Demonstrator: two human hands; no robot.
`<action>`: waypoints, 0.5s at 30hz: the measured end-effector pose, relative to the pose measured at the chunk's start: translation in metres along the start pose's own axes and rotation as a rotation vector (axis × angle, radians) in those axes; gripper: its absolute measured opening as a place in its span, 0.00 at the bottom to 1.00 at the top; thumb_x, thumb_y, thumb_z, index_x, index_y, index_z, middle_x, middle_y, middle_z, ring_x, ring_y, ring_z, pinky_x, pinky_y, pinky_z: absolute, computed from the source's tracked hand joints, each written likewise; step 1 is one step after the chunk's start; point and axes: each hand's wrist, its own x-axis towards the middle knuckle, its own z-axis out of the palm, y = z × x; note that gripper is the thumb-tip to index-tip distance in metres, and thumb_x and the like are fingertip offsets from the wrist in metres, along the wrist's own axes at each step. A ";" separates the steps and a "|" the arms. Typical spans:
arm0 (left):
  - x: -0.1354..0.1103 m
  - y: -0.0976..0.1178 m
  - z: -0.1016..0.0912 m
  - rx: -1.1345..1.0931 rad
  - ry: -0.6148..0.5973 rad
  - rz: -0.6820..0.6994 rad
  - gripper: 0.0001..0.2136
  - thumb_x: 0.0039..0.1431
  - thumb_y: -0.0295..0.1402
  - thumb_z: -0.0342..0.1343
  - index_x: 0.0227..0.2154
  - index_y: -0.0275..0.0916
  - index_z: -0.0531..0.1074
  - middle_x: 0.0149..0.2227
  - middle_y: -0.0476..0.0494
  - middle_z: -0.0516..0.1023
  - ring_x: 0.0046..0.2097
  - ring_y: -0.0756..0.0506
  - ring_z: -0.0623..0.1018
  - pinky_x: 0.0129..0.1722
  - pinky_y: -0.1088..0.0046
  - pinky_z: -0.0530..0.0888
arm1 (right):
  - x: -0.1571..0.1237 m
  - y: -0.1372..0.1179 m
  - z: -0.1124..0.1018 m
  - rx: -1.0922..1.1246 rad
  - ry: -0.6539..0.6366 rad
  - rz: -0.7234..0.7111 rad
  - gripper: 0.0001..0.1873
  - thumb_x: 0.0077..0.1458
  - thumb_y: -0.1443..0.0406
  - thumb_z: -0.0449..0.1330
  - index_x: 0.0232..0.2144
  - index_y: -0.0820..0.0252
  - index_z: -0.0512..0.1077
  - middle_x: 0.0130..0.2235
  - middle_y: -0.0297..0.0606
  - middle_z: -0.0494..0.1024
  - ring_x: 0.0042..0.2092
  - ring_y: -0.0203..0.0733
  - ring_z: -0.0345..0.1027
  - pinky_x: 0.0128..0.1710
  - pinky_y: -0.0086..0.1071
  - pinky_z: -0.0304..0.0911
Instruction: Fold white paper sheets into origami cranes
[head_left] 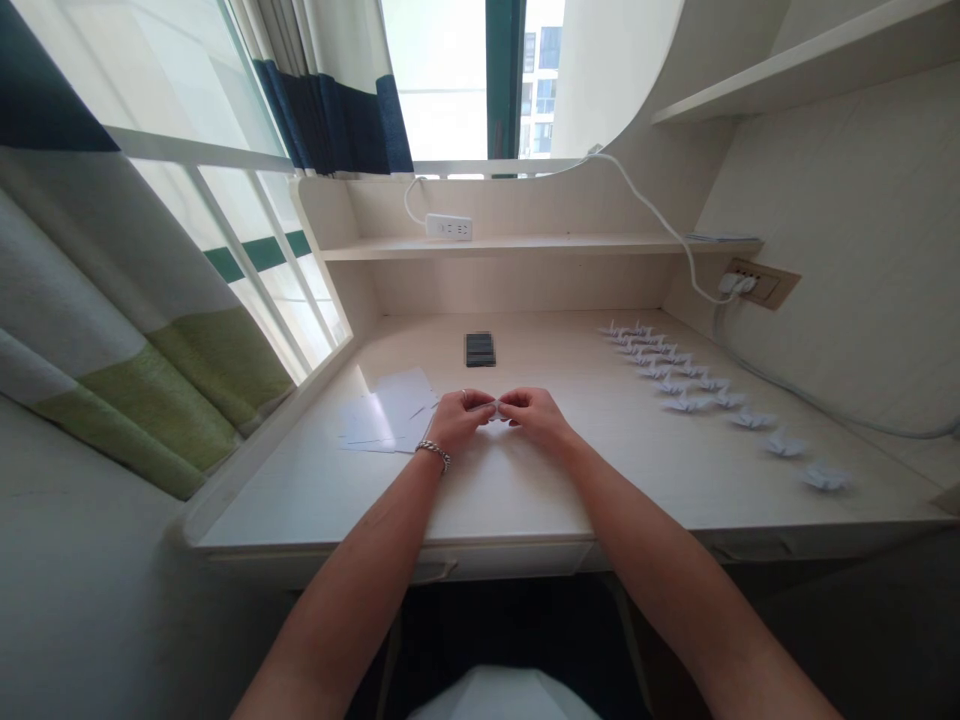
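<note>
My left hand (463, 416) and my right hand (534, 414) meet at the middle of the pale desk (525, 480). Both pinch a small piece of folded white paper (496, 407) between their fingertips, just above the desktop. The paper is mostly hidden by the fingers. A metal bracelet circles my left wrist. A loose stack of white paper sheets (386, 412) lies right beside my left hand.
Several small folded white paper figures (694, 385) lie in a row running from the back centre to the right front of the desk. A dark phone (480, 349) lies flat behind my hands. A power strip (448, 227) sits on the shelf; a cable runs to a wall socket (754, 283).
</note>
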 end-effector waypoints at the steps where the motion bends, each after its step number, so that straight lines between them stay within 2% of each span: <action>1: 0.000 0.000 0.000 -0.012 -0.002 -0.005 0.10 0.44 0.34 0.65 0.30 0.34 0.78 0.26 0.43 0.80 0.28 0.49 0.76 0.30 0.73 0.73 | 0.000 -0.001 -0.001 0.005 -0.003 -0.007 0.09 0.43 0.64 0.65 0.29 0.63 0.77 0.27 0.38 0.79 0.29 0.36 0.70 0.28 0.28 0.65; 7: -0.002 0.005 -0.002 -0.092 -0.028 -0.033 0.09 0.41 0.32 0.66 0.26 0.33 0.77 0.24 0.44 0.78 0.26 0.50 0.75 0.28 0.73 0.73 | -0.002 -0.002 -0.002 0.071 -0.039 -0.016 0.11 0.38 0.64 0.68 0.28 0.64 0.79 0.25 0.38 0.79 0.28 0.37 0.70 0.30 0.30 0.65; 15: -0.004 0.008 0.000 -0.199 -0.024 -0.037 0.06 0.41 0.30 0.64 0.24 0.35 0.76 0.22 0.48 0.76 0.27 0.50 0.76 0.30 0.73 0.74 | -0.002 -0.001 -0.001 0.208 -0.009 0.009 0.12 0.34 0.64 0.70 0.26 0.62 0.79 0.24 0.36 0.78 0.28 0.37 0.71 0.32 0.32 0.67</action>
